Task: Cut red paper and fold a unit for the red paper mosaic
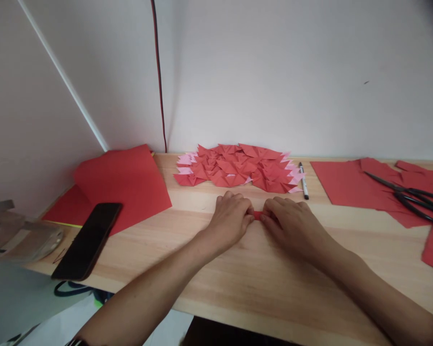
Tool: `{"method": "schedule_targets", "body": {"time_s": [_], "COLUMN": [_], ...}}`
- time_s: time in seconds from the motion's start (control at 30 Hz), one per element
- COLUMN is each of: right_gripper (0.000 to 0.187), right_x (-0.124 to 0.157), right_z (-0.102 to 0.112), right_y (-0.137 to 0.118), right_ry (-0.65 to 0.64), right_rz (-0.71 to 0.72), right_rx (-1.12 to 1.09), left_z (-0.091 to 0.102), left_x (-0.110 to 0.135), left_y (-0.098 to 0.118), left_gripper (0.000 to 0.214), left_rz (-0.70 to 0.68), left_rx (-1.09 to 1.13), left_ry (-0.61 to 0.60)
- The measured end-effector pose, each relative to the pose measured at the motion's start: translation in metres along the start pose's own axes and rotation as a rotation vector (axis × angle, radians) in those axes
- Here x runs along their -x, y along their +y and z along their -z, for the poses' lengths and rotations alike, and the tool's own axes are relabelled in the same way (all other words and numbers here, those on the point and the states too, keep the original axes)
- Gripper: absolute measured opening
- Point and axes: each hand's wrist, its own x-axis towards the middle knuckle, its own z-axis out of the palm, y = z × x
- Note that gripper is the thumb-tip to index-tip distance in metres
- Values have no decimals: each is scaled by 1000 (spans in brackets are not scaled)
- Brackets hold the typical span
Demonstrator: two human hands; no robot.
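Note:
Between my two hands, at the middle of the wooden table [231, 288], is a small piece of red paper [257, 216], most of it hidden by my fingers. My left hand [231, 215] pinches its left end between thumb and fingers. At the right end, my right hand [288, 222] has its fingers closed on the same piece. Just beyond them lies a pile of folded red and pink paper pieces [238, 166], set in overlapping rows against the wall.
A marker [303, 180] lies right of the folded pile. Farther right are red paper sheets [341, 182] with black scissors [413, 194] on top. At left, a dark phone [88, 240] overlaps large red sheets [130, 185], near a clear plastic container [29, 240]. A cable [159, 72] runs down the wall.

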Motion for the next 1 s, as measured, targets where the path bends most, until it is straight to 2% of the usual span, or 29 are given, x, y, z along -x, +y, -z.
{"method": "schedule_targets", "body": {"time_s": [0.13, 0.27, 0.43, 0.6, 0.83, 1.0], "right_gripper": [15, 15, 14, 14, 13, 13], "right_x": [1, 0, 0, 0, -1, -1], "right_z": [0, 1, 1, 1, 2, 1], "right_y": [0, -1, -3, -5, -7, -8], "right_ry": [-2, -13, -5, -3, -7, 8], "right_rz": [6, -4, -13, -30, -51, -55], "right_rx": [7, 24, 25, 56, 50, 61], "left_z": [2, 7, 9, 5, 3, 3], "left_x": [-2, -2, 1, -3, -8, -4], "left_y": [2, 7, 12, 9, 1, 2], "left_gripper": [8, 10, 11, 13, 9, 7], "left_rz": [-8, -13, -11, 41, 74, 103], "left_rx": [-22, -135, -232, -224, -187, -121], "left_ry": [-27, -75, -67, -27, -32, 29]}}
